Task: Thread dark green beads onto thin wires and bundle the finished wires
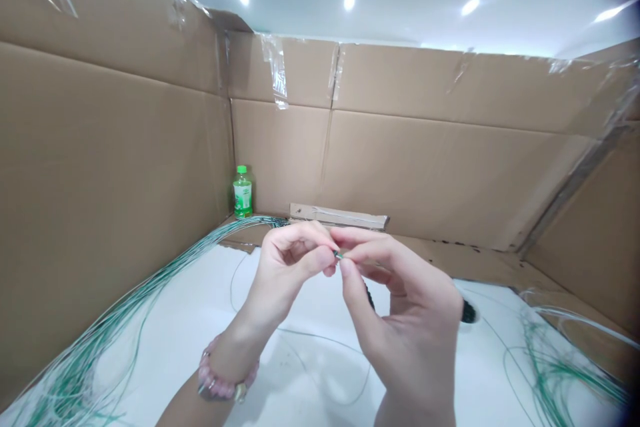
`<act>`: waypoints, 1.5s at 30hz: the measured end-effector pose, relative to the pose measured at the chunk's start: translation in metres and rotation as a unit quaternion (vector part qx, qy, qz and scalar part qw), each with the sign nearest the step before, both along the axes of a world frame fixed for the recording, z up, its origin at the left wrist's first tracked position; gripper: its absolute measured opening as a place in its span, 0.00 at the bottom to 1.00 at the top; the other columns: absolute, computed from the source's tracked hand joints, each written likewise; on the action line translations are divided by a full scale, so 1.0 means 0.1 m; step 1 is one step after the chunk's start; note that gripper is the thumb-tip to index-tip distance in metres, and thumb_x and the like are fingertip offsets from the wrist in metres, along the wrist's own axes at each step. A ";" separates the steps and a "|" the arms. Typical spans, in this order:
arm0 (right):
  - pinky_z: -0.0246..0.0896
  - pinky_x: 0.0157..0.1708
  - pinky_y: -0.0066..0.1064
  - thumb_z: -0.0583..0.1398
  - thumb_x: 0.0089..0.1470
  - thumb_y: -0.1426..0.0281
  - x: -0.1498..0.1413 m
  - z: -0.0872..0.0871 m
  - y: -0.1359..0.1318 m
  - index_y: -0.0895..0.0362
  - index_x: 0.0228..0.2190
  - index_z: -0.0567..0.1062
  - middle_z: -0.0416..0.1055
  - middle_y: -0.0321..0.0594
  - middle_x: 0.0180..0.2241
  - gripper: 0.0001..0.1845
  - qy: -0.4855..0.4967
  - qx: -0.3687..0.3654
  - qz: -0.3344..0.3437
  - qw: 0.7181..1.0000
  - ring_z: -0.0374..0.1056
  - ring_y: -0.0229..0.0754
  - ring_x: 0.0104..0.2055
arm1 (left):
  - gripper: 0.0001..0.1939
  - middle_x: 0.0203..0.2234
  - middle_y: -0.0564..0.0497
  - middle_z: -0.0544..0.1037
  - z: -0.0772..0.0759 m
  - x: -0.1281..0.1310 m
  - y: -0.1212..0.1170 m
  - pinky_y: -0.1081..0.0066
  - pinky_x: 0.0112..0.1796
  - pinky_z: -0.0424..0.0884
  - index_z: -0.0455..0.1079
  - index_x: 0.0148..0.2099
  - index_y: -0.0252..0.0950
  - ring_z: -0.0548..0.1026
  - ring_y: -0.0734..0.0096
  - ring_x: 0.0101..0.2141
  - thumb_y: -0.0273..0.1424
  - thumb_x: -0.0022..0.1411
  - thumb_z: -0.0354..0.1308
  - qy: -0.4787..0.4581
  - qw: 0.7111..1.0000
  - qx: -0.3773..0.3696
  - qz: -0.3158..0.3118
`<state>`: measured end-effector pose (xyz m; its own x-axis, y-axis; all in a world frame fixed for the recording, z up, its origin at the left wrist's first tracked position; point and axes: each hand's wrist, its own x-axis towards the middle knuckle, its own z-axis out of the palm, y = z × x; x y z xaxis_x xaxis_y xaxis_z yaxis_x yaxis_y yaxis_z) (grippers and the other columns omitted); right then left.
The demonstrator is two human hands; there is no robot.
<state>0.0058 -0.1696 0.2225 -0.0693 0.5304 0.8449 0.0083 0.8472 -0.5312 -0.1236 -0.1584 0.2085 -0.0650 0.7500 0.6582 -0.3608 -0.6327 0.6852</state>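
Observation:
My left hand [290,263] and my right hand [410,300] meet over the white tabletop [310,380], thumbs and index fingers pinched together. Between the fingertips shows a tiny bit of green wire [338,255]; most of it is covered by the fingers. From below the hands a thin loose wire [320,335] curves over the tabletop. A black fuzzy object [469,312] lies behind my right hand, mostly hidden by it. Around my left wrist sits a pink beaded bracelet [216,373].
Along the left runs a long bundle of green and white wires [165,273]. More tangled wires [545,360] lie at the right. A green bottle [243,195] stands in the back corner, near a cardboard strip [340,215]. Taped cardboard walls [425,160] surround the table.

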 end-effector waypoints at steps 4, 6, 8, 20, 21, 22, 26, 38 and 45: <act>0.74 0.34 0.23 0.60 0.49 0.83 0.00 -0.01 0.00 0.57 0.27 0.73 0.77 0.36 0.35 0.09 -0.003 0.010 -0.002 1.000 0.74 0.36 0.39 | 0.04 0.23 0.54 0.74 -0.04 -0.02 0.00 0.80 0.28 0.70 0.77 0.31 0.38 0.72 0.80 0.25 0.32 0.57 0.66 0.004 1.000 0.014 0.001; 0.74 0.34 0.23 0.60 0.49 0.83 -0.01 -0.01 0.01 0.57 0.27 0.73 0.77 0.36 0.35 0.09 -0.005 0.015 -0.002 1.000 0.74 0.36 0.39 | 0.03 0.24 0.54 0.75 -0.05 -0.03 0.00 0.80 0.29 0.71 0.77 0.32 0.39 0.72 0.80 0.26 0.30 0.58 0.65 0.008 1.000 0.018 0.007; 0.74 0.33 0.23 0.60 0.48 0.83 -0.01 -0.01 0.02 0.57 0.27 0.73 0.77 0.37 0.35 0.09 -0.006 0.024 -0.009 1.000 0.75 0.36 0.38 | 0.02 0.24 0.53 0.75 -0.05 -0.04 0.00 0.80 0.29 0.71 0.78 0.32 0.38 0.73 0.79 0.26 0.29 0.59 0.64 0.013 1.000 0.022 0.014; 0.72 0.28 0.22 0.60 0.48 0.84 0.00 0.00 0.00 0.57 0.28 0.74 0.77 0.37 0.35 0.10 -0.012 0.050 -0.015 0.999 0.74 0.35 0.36 | 0.03 0.26 0.54 0.76 -0.01 0.01 -0.04 0.82 0.30 0.73 0.78 0.32 0.39 0.74 0.80 0.28 0.27 0.58 0.65 0.020 0.999 0.032 0.031; 0.72 0.28 0.22 0.60 0.49 0.84 0.01 0.00 0.00 0.57 0.28 0.74 0.77 0.37 0.35 0.11 -0.015 0.053 -0.018 0.998 0.74 0.35 0.35 | 0.03 0.26 0.54 0.76 -0.01 0.02 -0.04 0.82 0.29 0.73 0.79 0.32 0.40 0.75 0.80 0.27 0.28 0.58 0.65 0.022 0.999 0.031 0.032; 0.72 0.28 0.22 0.60 0.49 0.84 0.01 0.00 0.01 0.57 0.28 0.74 0.77 0.37 0.35 0.10 -0.020 0.054 -0.022 0.998 0.73 0.35 0.35 | 0.03 0.25 0.54 0.76 0.00 0.02 -0.05 0.82 0.28 0.73 0.79 0.32 0.40 0.75 0.80 0.27 0.28 0.58 0.65 0.025 0.999 0.030 0.035; 0.73 0.31 0.20 0.59 0.51 0.83 0.05 0.01 0.00 0.57 0.30 0.74 0.77 0.36 0.36 0.09 -0.053 0.067 -0.056 0.995 0.74 0.33 0.37 | 0.04 0.25 0.54 0.77 0.05 -0.01 -0.07 0.83 0.27 0.72 0.78 0.31 0.39 0.74 0.79 0.27 0.25 0.57 0.65 0.067 0.993 0.047 0.082; 0.69 0.34 0.16 0.56 0.53 0.83 0.09 0.02 -0.07 0.59 0.29 0.71 0.76 0.38 0.33 0.09 -0.146 0.133 -0.155 0.968 0.74 0.30 0.34 | 0.09 0.30 0.55 0.77 0.09 -0.13 -0.28 0.76 0.33 0.71 0.74 0.36 0.38 0.74 0.77 0.31 0.18 0.58 0.61 0.293 0.909 0.140 0.261; 0.68 0.36 0.16 0.56 0.53 0.83 0.07 0.02 -0.07 0.58 0.29 0.71 0.76 0.38 0.33 0.09 -0.131 0.122 -0.134 0.975 0.75 0.31 0.35 | 0.08 0.28 0.57 0.77 0.10 -0.11 -0.28 0.79 0.32 0.71 0.73 0.35 0.39 0.73 0.80 0.30 0.20 0.59 0.61 0.273 0.918 0.119 0.262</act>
